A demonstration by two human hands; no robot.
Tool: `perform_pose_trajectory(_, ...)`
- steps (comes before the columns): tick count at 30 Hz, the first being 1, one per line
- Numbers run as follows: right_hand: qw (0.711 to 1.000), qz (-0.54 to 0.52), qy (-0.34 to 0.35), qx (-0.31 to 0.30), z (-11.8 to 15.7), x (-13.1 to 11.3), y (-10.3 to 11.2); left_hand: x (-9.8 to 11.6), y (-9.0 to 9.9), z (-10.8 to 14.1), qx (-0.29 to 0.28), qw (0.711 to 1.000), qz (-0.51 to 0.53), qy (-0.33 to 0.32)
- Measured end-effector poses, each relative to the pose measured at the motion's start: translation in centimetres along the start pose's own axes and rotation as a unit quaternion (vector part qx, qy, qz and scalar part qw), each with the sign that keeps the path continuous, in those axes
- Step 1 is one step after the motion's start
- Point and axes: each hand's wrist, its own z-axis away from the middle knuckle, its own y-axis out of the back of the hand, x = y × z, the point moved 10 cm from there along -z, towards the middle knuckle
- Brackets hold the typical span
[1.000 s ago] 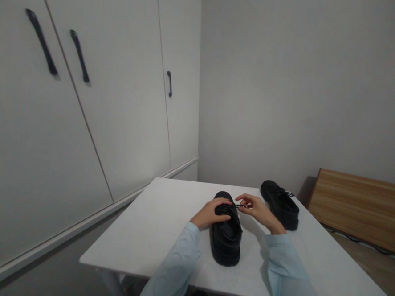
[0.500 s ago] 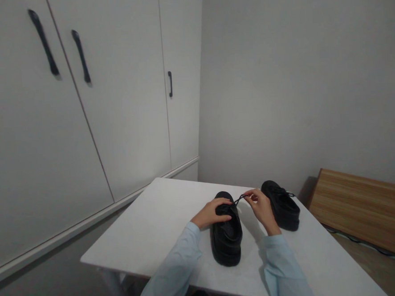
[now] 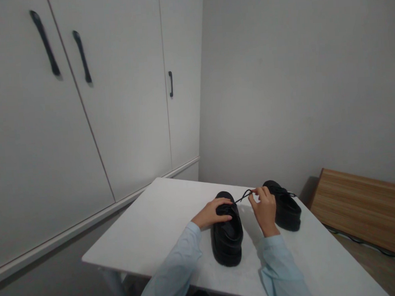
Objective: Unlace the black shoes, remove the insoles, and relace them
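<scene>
A black lace-up shoe (image 3: 227,244) rests on the white table (image 3: 136,241), its toe pointing away from me. My left hand (image 3: 212,212) grips the upper of this shoe from the left, thumb and fingers around the lacing area. To the right, my right hand (image 3: 264,206) pinches a black shoelace (image 3: 243,197) between thumb and fingertips. The lace runs up from the shoe, stretched out to the right with a loop in it. Behind my right hand stands a second black shoe (image 3: 288,211), its laces hanging over the side.
White cabinet doors (image 3: 131,103) with dark handles line the left side. A bare wall (image 3: 297,79) rises behind the table. At the right, beyond the table edge, is a wood-grain panel (image 3: 365,209) with a cable running along its lower edge.
My right hand has moved a little to the right, drawing the shoelace farther out from the shoe. My left hand stays in place on the shoe.
</scene>
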Motion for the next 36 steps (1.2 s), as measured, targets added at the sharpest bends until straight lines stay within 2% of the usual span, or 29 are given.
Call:
perform_pose_trajectory(4, 0.998, -0.034, 0.000, -0.049, 0.1, 0.4, -1.2, -0.1, 0.0, 0.0, -0.001, 1.000, 0.001, 0.000)
perform_pose_trajectory(11, 0.978, -0.169, 0.013, -0.123, 0.6, -0.4, -3.8, 0.2, -0.1, 0.0, -0.012, 1.000, 0.018, -0.003)
perform_pose_trajectory(13, 0.962, -0.230, 0.007, -0.148, 0.8, -0.8, -4.2, 0.3, 0.2, 0.0, 0.003, 0.999, 0.044, 0.005)
perform_pose_trajectory(16, 0.924, -0.313, -0.010, -0.220, 1.3, -1.5, -5.1, 0.3, 1.7, 0.0, 0.073, 0.995, 0.064, 0.014)
perform_pose_trajectory(19, 0.883, -0.364, -0.025, -0.297, 2.1, -2.5, -5.8, -0.6, 3.4, 0.3, 0.142, 0.989, 0.025, 0.044)
perform_pose_trajectory(21, 0.863, -0.378, -0.029, -0.333, 2.7, -3.1, -6.1, -1.3, 3.9, 0.5, 0.153, 0.986, -0.001, 0.066)
perform_pose_trajectory(26, 0.841, -0.381, -0.045, -0.382, 3.7, -3.5, -6.9, -1.9, 3.5, 0.4, 0.108, 0.990, 0.006, 0.086)
perform_pose_trajectory(30, 0.840, -0.381, -0.043, -0.384, 3.9, -3.4, -7.2, -1.5, 2.6, 0.2, 0.066, 0.994, 0.011, 0.090)
perform_pose_trajectory(36, 0.840, -0.371, -0.054, -0.391, 3.9, -3.3, -7.4, -0.9, 2.0, 0.3, 0.049, 0.995, 0.017, 0.087)
